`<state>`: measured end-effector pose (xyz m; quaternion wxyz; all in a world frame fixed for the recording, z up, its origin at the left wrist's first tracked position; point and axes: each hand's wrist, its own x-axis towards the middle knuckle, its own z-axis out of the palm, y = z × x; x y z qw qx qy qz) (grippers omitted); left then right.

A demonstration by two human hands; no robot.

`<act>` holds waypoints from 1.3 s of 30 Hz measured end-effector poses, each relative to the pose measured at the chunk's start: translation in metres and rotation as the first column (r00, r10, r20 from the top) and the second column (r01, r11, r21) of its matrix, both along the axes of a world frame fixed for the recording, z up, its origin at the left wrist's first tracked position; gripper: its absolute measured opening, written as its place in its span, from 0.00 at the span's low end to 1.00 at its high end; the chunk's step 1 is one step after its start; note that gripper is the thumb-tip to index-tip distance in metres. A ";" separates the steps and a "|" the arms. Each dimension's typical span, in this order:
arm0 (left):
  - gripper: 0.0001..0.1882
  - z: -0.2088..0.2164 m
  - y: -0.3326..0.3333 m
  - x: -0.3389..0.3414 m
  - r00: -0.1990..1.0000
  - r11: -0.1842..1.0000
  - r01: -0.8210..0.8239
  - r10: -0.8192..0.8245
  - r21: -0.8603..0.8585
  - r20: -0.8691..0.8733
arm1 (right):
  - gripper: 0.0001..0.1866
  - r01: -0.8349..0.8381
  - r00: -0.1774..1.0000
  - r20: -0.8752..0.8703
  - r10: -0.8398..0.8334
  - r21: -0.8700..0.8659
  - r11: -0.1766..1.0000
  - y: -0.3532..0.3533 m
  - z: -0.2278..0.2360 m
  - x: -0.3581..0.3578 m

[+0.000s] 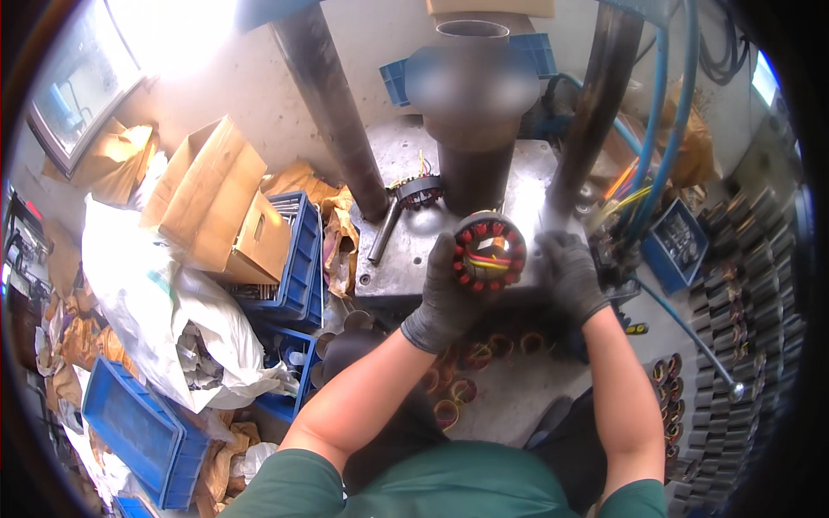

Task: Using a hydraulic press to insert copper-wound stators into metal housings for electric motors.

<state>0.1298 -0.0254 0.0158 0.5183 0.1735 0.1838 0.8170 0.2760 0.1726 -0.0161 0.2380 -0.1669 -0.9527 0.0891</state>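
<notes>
My left hand (pixel 442 289), in a dark grey glove, is closed around a motor stator (pixel 490 262). The stator is a dark ring lined with red windings, tilted so its opening faces me, with yellow and red wires inside it. Nothing shows in my gloved right hand (pixel 570 272), its fingers loosely extended near the right front of the steel press plate (pixel 401 281). A second stator (pixel 419 192) with wires sticking up lies on the plate. Beside it is a short metal bar (pixel 383 231). The thick press ram (pixel 477 164) stands behind the held stator.
Steel columns (pixel 332 104) flank the ram. Cardboard boxes (pixel 207 194), a white sack (pixel 147 302) and blue crates (pixel 129 423) crowd the left. Several stators (pixel 464 390) lie on the floor below the plate. Rows of dark cylinders (pixel 734 345), a blue bin (pixel 676 246) and hoses (pixel 661 129) occupy the right.
</notes>
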 end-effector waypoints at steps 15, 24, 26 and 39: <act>0.47 0.000 0.006 0.005 0.990 0.994 0.103 -0.105 0.019 0.090 | 0.22 0.016 0.978 -0.189 -0.088 -0.350 0.937 -0.016 0.015 0.019; 0.52 0.003 0.009 0.013 0.687 0.966 -0.258 0.195 0.016 -0.700 | 0.26 -0.365 0.922 -0.338 -0.188 -0.921 -0.134 -0.069 0.050 0.046; 0.55 0.004 0.005 0.021 0.539 0.951 -0.307 0.201 0.032 -0.818 | 0.27 -0.419 0.905 -0.387 -0.179 -0.883 -0.211 -0.072 0.052 0.043; 0.68 -0.020 0.018 0.052 0.679 0.988 -0.155 0.125 0.026 -0.724 | 0.25 -0.068 0.983 -0.177 0.043 -0.135 0.989 -0.077 0.068 0.045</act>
